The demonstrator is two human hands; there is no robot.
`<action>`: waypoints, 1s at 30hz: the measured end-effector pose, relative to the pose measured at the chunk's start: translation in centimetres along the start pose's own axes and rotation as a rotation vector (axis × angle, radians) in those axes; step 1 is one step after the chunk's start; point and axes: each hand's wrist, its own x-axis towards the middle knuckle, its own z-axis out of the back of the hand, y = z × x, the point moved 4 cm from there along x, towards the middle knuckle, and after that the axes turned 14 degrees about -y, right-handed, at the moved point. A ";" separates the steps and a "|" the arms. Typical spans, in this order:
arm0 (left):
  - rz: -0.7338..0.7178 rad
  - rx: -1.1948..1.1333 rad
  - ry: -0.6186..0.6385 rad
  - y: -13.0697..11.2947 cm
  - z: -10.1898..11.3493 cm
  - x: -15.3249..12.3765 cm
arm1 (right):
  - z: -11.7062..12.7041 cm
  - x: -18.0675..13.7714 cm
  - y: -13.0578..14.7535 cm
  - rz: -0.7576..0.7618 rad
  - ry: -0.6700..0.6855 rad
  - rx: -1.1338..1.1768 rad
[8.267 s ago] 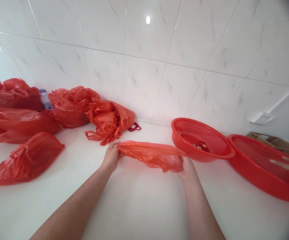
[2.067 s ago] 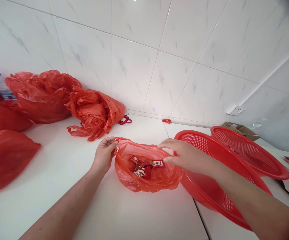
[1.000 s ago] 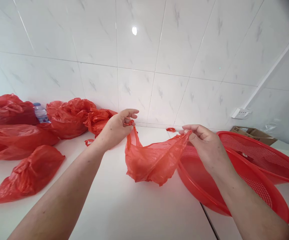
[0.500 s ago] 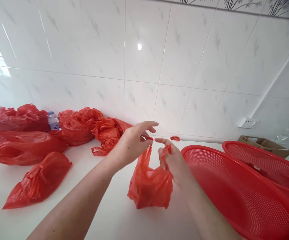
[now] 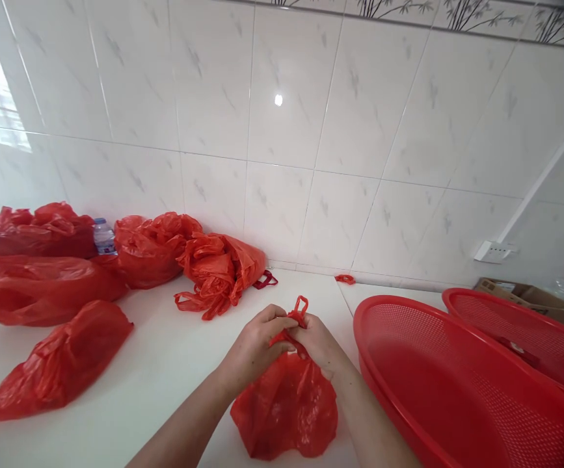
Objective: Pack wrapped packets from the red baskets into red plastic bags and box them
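A red plastic bag (image 5: 289, 409) rests on the white table in front of me, its lower part rounded out and its neck drawn together. My left hand (image 5: 265, 335) pinches the gathered neck from the left side. From the right, my right hand (image 5: 317, 341) grips the same neck, its fingers close against the left ones. One handle loop pokes up above the fingertips. What the bag holds cannot be made out through the plastic.
On the left lie several filled red bags, one nearest me (image 5: 62, 364), and a bundle of red bags (image 5: 218, 266). A water bottle (image 5: 103, 237) stands among them. Large red baskets (image 5: 403, 305) occupy the right, with a cardboard box (image 5: 535, 299) behind.
My hands, apart before with a handle in each, have come together and lower at the bag's neck. The handles are now bunched, and the bag sits slightly nearer me.
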 end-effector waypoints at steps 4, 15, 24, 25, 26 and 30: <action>0.115 0.010 -0.124 2.9 -0.3 -1.0 | 0.9 0.9 -3.3 -0.060 0.076 0.089; 0.553 -0.250 -0.088 5.3 -2.0 -2.5 | 2.0 0.4 -5.6 -0.191 0.091 0.278; 0.542 -0.199 -0.096 3.8 -2.3 -2.9 | 2.1 1.3 -6.0 0.124 -0.153 -0.238; 0.526 -0.164 -0.077 3.5 -2.4 -3.0 | 2.1 1.4 -6.1 0.120 -0.179 -0.251; 0.504 -0.126 -0.063 3.4 -2.5 -3.1 | 2.2 1.4 -6.2 0.112 -0.187 -0.230; 0.376 0.033 -0.032 3.3 -2.7 -3.2 | 2.4 1.3 -6.3 -0.009 -0.046 0.037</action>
